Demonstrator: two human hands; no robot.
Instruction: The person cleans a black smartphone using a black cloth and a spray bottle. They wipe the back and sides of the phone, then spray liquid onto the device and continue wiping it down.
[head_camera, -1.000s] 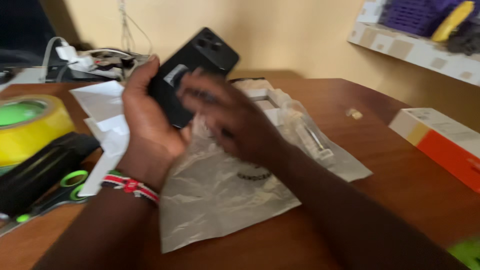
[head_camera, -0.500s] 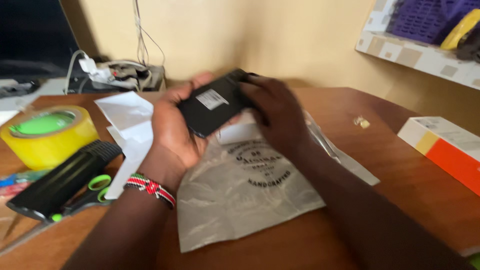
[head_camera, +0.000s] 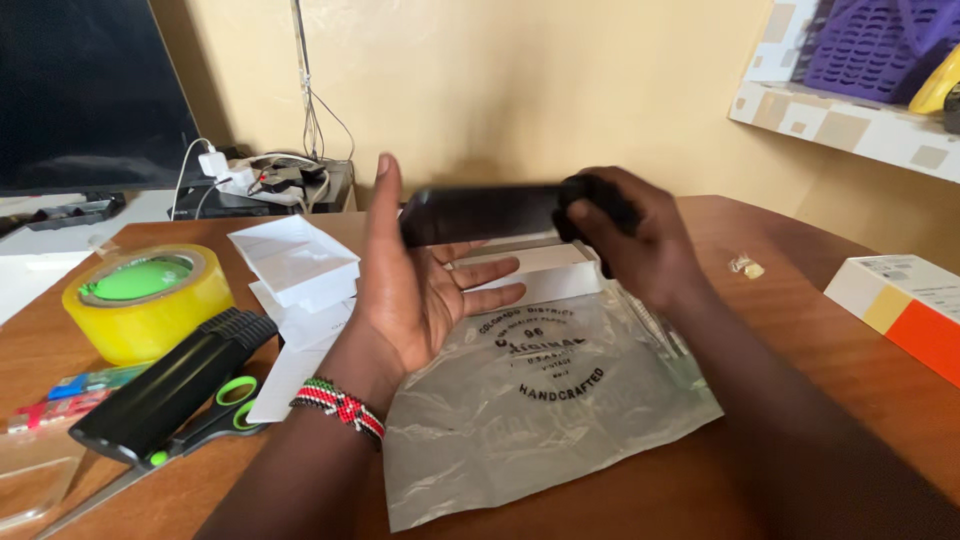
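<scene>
A black phone (head_camera: 480, 213) is held level and edge-on above the wooden table (head_camera: 780, 330). My right hand (head_camera: 630, 235) grips its right end. My left hand (head_camera: 420, 290) is spread flat beneath and behind the phone's left end, palm showing, thumb pointing up, fingers apart and not curled round it. A beaded wristband (head_camera: 340, 405) circles my left wrist. Under both hands lies a clear plastic bag (head_camera: 540, 400) with a round black print. A white box (head_camera: 540, 275) sits just behind the bag.
To the left are white folded papers (head_camera: 295, 260), a yellow tape roll (head_camera: 145, 300), a black ribbed tube (head_camera: 170, 385) and green-handled scissors (head_camera: 225, 415). An orange and white box (head_camera: 905, 305) lies at the right edge. A power strip with cables (head_camera: 260, 180) sits at the back.
The phone has turned from tilted with its back showing to level and edge-on. My left hand has let go and spread out; my right hand now holds the phone's right end.
</scene>
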